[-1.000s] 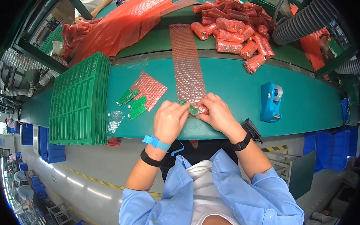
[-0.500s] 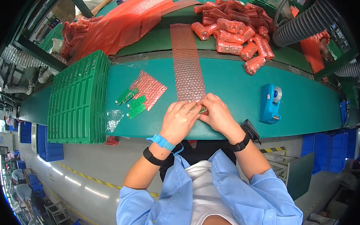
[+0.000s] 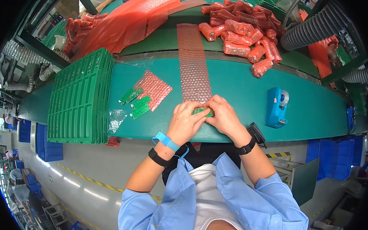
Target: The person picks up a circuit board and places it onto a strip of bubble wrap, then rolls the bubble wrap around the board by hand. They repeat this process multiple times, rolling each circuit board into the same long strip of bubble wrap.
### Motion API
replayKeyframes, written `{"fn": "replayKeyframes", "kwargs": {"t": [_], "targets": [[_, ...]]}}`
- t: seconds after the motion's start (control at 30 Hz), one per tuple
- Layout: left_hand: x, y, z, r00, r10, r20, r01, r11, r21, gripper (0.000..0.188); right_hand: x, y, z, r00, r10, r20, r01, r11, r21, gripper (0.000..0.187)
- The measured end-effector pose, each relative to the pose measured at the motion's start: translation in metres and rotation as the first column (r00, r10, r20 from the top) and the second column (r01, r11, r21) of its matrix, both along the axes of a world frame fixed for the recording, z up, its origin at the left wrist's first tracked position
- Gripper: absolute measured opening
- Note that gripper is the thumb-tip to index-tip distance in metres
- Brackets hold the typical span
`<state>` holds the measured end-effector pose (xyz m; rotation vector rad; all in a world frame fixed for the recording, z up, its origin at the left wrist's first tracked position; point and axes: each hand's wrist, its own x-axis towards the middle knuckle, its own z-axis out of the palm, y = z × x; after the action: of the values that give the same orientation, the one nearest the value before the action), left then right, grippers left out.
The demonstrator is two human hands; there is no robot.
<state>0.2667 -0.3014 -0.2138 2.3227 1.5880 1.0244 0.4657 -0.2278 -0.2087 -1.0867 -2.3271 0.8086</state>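
Note:
A long strip of reddish bubble wrap [image 3: 193, 61] runs across the green bench toward me. At its near end my left hand [image 3: 185, 122] and my right hand [image 3: 223, 116] grip a small green circuit board bundle [image 3: 202, 111] from both sides, fingers closed around it. Part of the bundle is hidden under my fingers, so I cannot tell how many boards it has. To the left, several loose green circuit boards [image 3: 140, 108] lie by and partly on a short bubble wrap sheet [image 3: 157, 84]. A blue tape dispenser [image 3: 276, 110] stands to the right of my hands.
A heap of red bubble-wrapped rolls [image 3: 246, 38] lies at the far right, with large red bubble wrap sheets [image 3: 131, 25] at the far left. Stacked green plastic trays [image 3: 78, 99] stand at the left edge. A grey flexible duct [image 3: 311, 27] hangs at right.
More of the green circuit board bundle shows between my fingers. Both hands stay at the near end of the strip, having shifted only slightly. The whole view has moved a little.

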Motion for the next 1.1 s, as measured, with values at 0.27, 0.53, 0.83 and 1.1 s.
{"fn": "replayKeyframes", "kwargs": {"t": [0.27, 0.53, 0.83, 1.1], "targets": [[-0.007, -0.006, -0.005, 1.0, -0.008, 0.029, 0.009, 1.0, -0.02, 0.035, 0.0, -0.005, 0.01, 0.999, 0.018, -0.027, -0.019, 0.999, -0.026, 0.042], [-0.02, -0.009, -0.014, 0.992, 0.076, 0.103, -0.073, 0.997, -0.033, 0.035, -0.008, -0.006, 0.014, 0.996, 0.038, -0.086, -0.048, 0.992, -0.116, 0.043], [-0.042, -0.017, -0.007, 0.99, 0.118, -0.073, -0.116, 0.993, 0.032, 0.036, -0.024, -0.008, 0.019, 0.998, 0.035, -0.051, -0.04, 0.992, -0.118, 0.044], [-0.046, -0.02, -0.006, 0.98, 0.124, -0.153, -0.118, 0.992, 0.052, 0.034, -0.032, -0.019, -0.001, 0.996, 0.078, -0.033, -0.066, 0.963, 0.262, 0.04]]}}
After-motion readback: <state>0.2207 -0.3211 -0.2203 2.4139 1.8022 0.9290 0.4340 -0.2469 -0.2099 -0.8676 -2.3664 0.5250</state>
